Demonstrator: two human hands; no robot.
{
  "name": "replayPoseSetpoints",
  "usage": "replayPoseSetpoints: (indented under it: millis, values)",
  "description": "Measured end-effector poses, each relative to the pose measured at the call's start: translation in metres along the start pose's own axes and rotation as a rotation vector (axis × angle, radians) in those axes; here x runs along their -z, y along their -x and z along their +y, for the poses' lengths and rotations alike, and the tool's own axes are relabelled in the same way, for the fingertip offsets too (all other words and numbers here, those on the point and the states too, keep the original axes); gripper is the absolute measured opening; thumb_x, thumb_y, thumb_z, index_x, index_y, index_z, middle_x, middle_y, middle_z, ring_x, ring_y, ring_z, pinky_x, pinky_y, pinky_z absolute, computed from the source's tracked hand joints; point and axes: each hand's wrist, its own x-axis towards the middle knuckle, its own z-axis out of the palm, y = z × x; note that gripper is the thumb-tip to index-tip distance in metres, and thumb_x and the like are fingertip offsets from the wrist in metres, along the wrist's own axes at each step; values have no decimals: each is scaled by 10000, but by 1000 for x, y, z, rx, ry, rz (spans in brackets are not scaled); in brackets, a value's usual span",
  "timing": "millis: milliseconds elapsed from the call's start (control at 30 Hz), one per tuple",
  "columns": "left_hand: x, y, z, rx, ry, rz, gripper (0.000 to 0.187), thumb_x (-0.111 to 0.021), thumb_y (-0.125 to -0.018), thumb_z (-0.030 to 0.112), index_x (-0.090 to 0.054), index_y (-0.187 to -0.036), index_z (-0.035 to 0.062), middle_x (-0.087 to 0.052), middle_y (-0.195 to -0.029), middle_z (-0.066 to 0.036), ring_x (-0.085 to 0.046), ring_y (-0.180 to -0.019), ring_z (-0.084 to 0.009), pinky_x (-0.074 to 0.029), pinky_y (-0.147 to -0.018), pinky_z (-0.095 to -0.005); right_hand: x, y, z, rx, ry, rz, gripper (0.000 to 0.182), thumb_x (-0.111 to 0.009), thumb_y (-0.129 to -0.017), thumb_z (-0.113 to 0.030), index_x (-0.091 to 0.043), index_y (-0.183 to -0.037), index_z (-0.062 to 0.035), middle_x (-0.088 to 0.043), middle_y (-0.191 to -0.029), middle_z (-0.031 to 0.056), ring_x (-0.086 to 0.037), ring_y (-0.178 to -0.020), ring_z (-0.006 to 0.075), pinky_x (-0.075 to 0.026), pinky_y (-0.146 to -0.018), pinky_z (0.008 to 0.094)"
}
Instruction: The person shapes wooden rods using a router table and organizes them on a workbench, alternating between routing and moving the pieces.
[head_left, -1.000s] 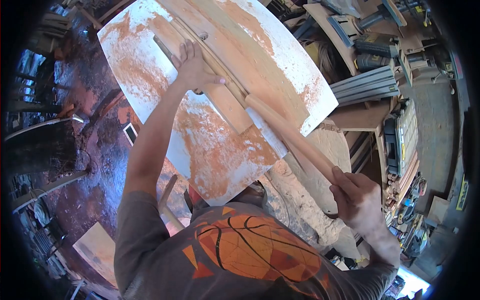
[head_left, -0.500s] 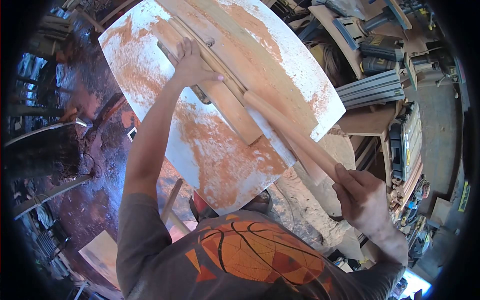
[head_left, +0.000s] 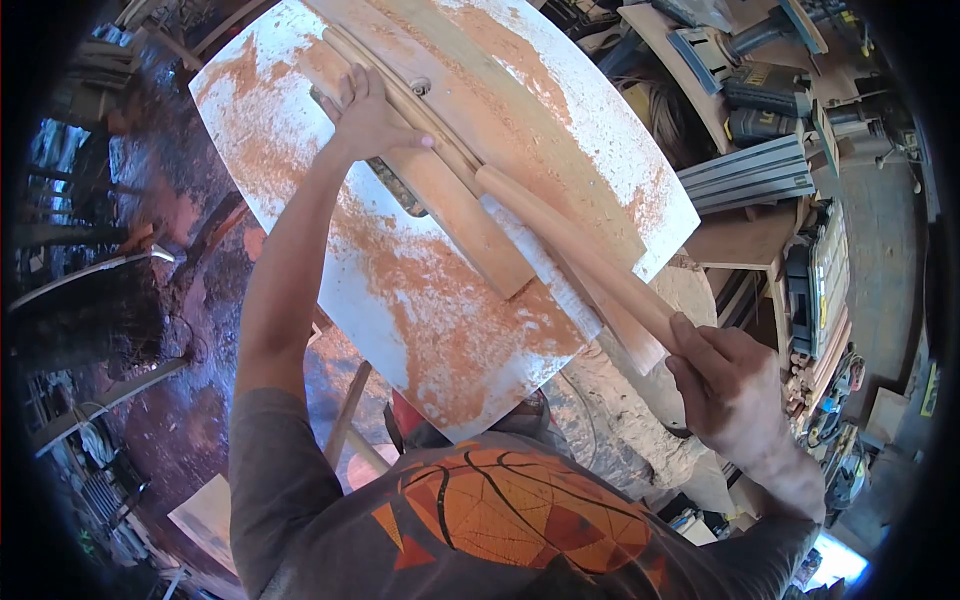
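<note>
My left hand [head_left: 368,120] lies with spread fingers on a flat wooden board [head_left: 480,245], its thumb reaching toward a thin wooden strip [head_left: 425,115] alongside. My right hand [head_left: 728,385] is closed around the near end of a long rounded wooden stick [head_left: 580,250]. The stick's far end rests by the groove between the board and a wider wooden panel [head_left: 540,150], in line with the thin strip. Under my left hand, a dark-edged slot or piece [head_left: 400,190] shows beside the board, partly hidden.
The white tabletop [head_left: 390,330] is strewn with reddish sawdust. At the right are a shelf with tools [head_left: 765,100], stacked metal bars [head_left: 750,185] and a wooden cabinet [head_left: 745,245]. A wet, reddish floor [head_left: 200,330] lies at the left.
The wooden stick has slid slightly up and left along the panel, together with my right hand. My left hand stays on the board. The view has shifted a little.
</note>
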Motion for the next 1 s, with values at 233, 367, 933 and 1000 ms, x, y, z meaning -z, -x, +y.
replayPoseSetpoints:
  millis: [233,367,933,1000]
  values:
    - [4,-9,-9,-3,1,9,1671,-853,-480,814,-38,-1586,-138,-17,-1660,-377,68,-1561,-497,62,-1194,-700,-3,-9,-3,-1,18,2,427,-772,-808,-44,-681,-1223,-11,-688,-824,116,-645,-656,284,-512,-527,400]
    - [9,-17,-16,1,4,16,1677,-855,-471,814,-41,-1584,-140,-14,-1658,-380,59,-1562,-497,48,-1195,-704,-7,-16,-4,7,-2,33,421,-768,-813,-51,-681,-1224,-16,-686,-815,113,-650,-657,285,-519,-529,405]
    - [23,-63,-59,16,13,31,1666,-904,-456,754,-52,-1595,-114,-34,-1667,-361,8,-1562,-507,-22,-1219,-677,-29,-49,-11,15,22,89,396,-757,-841,-95,-690,-1226,-29,-638,-726,81,-636,-626,274,-505,-536,407]
    - [26,-67,-63,2,13,40,1664,-905,-457,751,-53,-1594,-114,-40,-1668,-359,-1,-1561,-510,-33,-1218,-680,-30,-51,-13,-8,23,79,392,-754,-845,-103,-692,-1226,-32,-629,-710,76,-634,-625,273,-503,-535,408]
